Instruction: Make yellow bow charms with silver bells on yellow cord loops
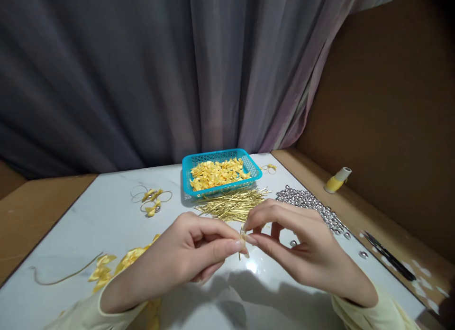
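Note:
My left hand (pixel 201 247) and my right hand (pixel 295 240) meet above the white table, thumb and fingers pinched. Between their fingertips is a thin gold twist tie (pixel 240 256), its ends poking out above and below. A small pale yellow bit at the fingertips is mostly covered, so I cannot make out its shape. Just beyond the hands lies a pile of gold twist ties (pixel 231 204). Behind it stands a blue basket (pixel 222 187) with many yellow ribbon bows (pixel 213 173). Silver beads (pixel 309 202) are heaped right of the ties.
Yellow ribbon bows (pixel 101 268) lie by my left forearm, near a loose cord (pixel 67 280). Looped cords with bows (pixel 152 206) sit at the left, another loop (pixel 272 168) behind the basket. Black-handled scissors (pixel 391 256) and a yellow thread spool (pixel 336 180) are at right.

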`<state>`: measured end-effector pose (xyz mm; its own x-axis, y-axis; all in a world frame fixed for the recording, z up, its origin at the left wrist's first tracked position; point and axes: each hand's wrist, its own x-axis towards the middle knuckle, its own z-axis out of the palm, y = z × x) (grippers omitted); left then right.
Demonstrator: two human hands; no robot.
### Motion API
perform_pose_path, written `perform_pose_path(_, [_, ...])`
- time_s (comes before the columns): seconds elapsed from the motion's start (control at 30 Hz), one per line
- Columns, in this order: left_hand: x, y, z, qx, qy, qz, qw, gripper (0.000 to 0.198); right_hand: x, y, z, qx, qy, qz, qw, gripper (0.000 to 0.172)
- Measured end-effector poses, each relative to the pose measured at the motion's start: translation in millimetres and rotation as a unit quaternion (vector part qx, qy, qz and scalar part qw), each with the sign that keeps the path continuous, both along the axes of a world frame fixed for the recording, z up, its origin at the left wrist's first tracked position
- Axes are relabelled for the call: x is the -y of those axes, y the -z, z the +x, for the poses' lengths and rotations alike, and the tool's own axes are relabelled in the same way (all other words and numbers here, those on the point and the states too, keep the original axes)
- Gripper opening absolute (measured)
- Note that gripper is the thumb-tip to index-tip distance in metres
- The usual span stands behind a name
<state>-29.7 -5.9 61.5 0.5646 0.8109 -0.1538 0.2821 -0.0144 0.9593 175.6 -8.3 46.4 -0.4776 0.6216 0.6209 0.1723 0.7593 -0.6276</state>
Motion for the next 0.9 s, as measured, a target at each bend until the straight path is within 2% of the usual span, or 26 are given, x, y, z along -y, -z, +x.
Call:
perform_pose_path(0.27, [-0.5,-0.9,0.8,-0.010,0.002,0.001,1.000,0.024,-1.7,-2.3,0.0,0.005,-0.005,-0.074,0.997,0.010])
perform_pose_path(0.53, [0.1,0.0,0.4,-0.011,0.000,0.005,1.000,0.024,-2.7,-1.3,-0.9,-0.035,-0.026,-0.145,0.989,0.009])
perform_pose_path(0.9, [0.4,-0.7,-0.3,-0.023,-0.002,0.010,1.000,0.023,-1.8,-1.1,-0.8,-0.049,-0.031,-0.177,0.982,0.006])
